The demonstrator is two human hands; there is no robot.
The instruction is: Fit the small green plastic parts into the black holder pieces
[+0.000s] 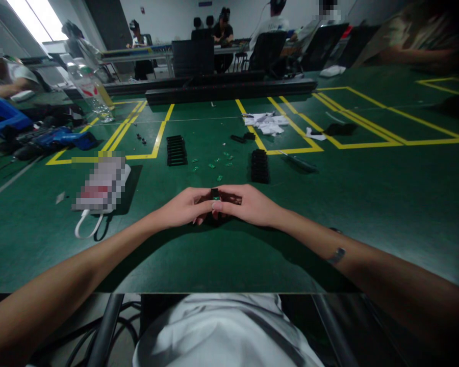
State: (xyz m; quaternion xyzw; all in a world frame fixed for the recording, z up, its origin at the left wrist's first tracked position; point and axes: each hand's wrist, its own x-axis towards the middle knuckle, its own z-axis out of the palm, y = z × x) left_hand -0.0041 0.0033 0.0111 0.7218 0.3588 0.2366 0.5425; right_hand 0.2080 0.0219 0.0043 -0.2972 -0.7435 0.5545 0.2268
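1 black piece (pixel 214 193) between 2 hands (pixel 184 206) (pixel 255 206)

The 2 hands (pixel 179 206) (pixel 255 205) hold a black part (pixel 214 192), apparently with a green chip (pixel 216 198).

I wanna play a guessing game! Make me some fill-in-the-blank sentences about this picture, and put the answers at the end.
1. Between the left hand and the right hand is a small black thing with a bit of ____ showing.
2. The loose bits lie ____ the two ribbed black parts, one part on each side.
3. The lines on the table are coloured ____.
4. The clear bottle stands toward the picture's ____ edge.

Missing words: green; between; yellow; left.
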